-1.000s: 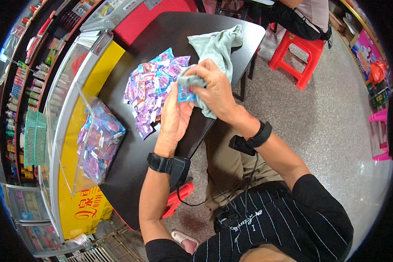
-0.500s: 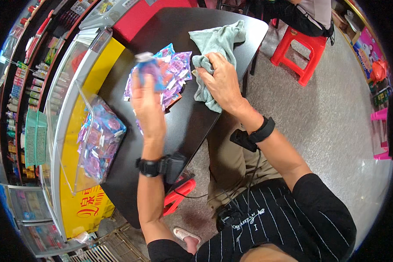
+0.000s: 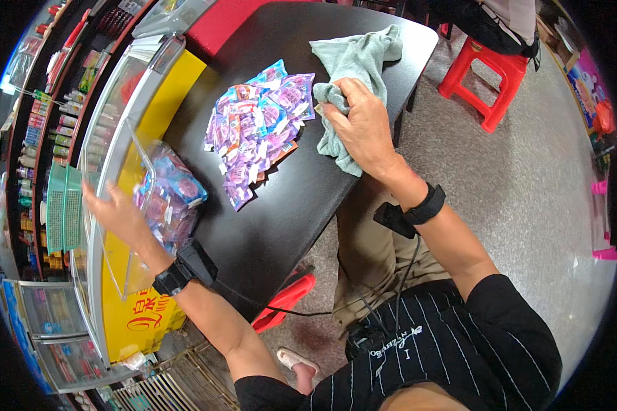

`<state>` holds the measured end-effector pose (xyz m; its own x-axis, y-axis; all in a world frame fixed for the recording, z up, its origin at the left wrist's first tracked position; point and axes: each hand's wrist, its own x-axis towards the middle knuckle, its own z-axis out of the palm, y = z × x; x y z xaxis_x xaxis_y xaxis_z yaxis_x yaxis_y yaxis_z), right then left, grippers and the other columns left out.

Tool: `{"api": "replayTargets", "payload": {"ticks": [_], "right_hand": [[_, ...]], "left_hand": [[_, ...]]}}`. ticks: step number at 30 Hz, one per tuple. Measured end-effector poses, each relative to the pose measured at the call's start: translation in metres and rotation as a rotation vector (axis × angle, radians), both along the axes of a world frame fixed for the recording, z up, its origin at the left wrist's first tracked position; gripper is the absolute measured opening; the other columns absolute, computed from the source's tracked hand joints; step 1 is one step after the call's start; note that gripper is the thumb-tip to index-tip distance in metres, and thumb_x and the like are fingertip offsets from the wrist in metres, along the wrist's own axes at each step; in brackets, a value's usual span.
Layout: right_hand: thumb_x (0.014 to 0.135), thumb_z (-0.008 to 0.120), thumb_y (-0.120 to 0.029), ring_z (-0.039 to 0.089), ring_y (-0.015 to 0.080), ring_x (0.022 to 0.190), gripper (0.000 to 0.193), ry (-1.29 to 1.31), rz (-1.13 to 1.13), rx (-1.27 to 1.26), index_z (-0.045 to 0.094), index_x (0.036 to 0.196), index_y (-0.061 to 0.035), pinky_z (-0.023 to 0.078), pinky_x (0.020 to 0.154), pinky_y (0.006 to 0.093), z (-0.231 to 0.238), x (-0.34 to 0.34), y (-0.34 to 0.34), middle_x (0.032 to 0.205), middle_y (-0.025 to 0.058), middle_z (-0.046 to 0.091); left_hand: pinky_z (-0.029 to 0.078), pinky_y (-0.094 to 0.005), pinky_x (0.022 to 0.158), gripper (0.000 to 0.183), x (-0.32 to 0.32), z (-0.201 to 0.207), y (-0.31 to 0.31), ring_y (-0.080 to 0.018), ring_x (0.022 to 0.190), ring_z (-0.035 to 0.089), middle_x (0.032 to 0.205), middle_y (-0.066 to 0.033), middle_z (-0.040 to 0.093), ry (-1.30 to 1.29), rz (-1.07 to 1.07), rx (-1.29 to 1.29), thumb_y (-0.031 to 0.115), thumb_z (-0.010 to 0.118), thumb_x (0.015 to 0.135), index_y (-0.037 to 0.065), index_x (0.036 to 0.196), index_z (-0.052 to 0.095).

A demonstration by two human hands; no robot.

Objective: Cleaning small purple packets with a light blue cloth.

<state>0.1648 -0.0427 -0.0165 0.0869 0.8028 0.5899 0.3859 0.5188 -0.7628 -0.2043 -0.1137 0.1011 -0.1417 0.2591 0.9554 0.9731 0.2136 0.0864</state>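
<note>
My left hand (image 3: 122, 218) is at the left, over the side of a clear plastic bin (image 3: 125, 264). Its fingers are apart and nothing shows in them. Inside the bin lie several purple and blue packets (image 3: 171, 195). My right hand (image 3: 363, 130) grips a grey-green cloth (image 3: 353, 58) that is spread crumpled on the dark table, its fingers curled into a fold. Between the hands, a loose heap of small purple and blue packets (image 3: 264, 123) with white tabs rests on the tabletop.
The dark table (image 3: 281, 212) has its right edge near my body. A yellow-fronted display case (image 3: 175, 89) borders its left side, with green baskets (image 3: 63, 205) and stocked shelves beyond. A red stool (image 3: 483, 82) stands at the upper right, near another person's legs.
My left hand has swung left and down from the heap to the bin. The packet that was in it no longer shows there. My right hand still holds the cloth.
</note>
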Motion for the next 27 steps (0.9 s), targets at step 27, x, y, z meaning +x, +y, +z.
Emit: {"api": "replayTargets", "payload": {"ticks": [27], "right_hand": [[0.082,0.067,-0.013,0.06,0.04,0.087,0.02,0.018,0.009,-0.01,0.058,0.095,-0.0001,0.048,0.075,0.0455,-0.002,0.002,0.0,0.094,0.0191,0.061]], "left_hand": [[0.046,-0.0415,0.095,0.046,0.131,-0.079,-0.027,-0.0383,0.108,0.059,0.117,-0.0229,0.06,-0.113,-0.607,-0.993,0.007,0.066,0.086,-0.001,0.129,0.053]]}}
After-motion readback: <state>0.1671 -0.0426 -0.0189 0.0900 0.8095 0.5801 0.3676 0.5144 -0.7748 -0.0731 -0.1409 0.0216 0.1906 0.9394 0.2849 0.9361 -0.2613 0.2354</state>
